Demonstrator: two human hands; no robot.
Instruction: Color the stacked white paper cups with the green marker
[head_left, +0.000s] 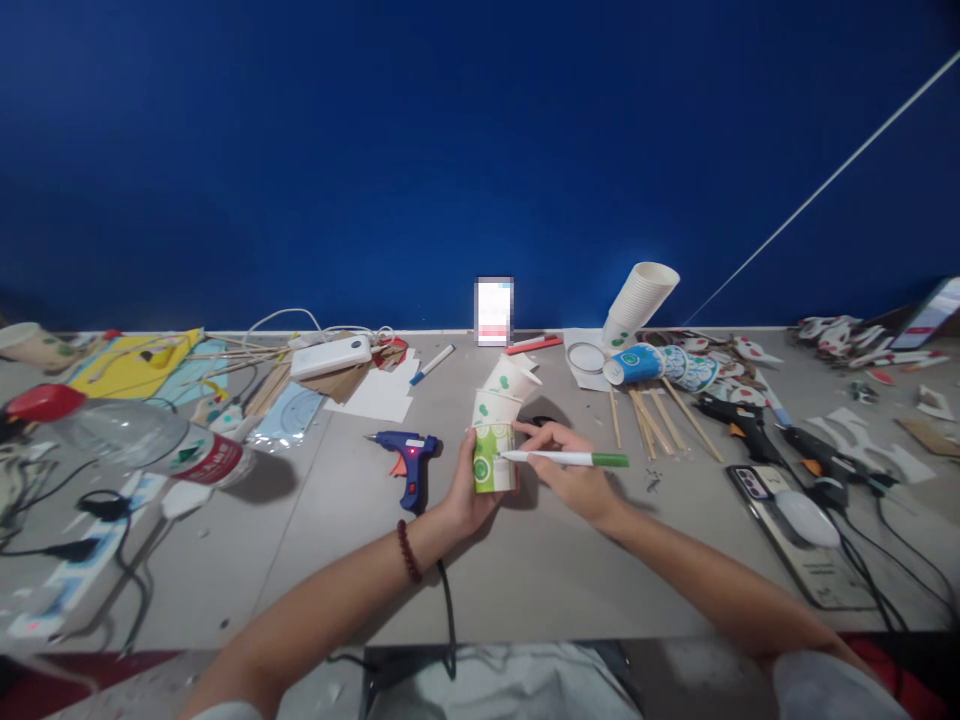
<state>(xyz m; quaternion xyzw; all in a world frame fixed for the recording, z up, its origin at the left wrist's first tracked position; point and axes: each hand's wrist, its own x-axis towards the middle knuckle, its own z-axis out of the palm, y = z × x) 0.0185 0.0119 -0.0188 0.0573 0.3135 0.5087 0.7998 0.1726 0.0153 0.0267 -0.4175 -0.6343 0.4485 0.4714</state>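
Note:
My left hand (471,490) is wrapped round the lower part of a column of paper cups (493,450). The bottom cup is green and white; two white cups with green marks rise from it, the topmost tilted to the right. In my right hand (574,475) is a white marker with a green end (577,459), its tip against or very near the green cup's side. I cannot tell whether it touches. Left of the cups a blue glue gun (409,460) lies on the table, its cord running toward me.
A stack of white paper cups (637,305) leans at the back right, behind blue cups (637,364) and wooden sticks (651,420). A phone (795,560) and black glue guns (742,425) lie right. A plastic bottle (142,437) and power strip (90,560) are left.

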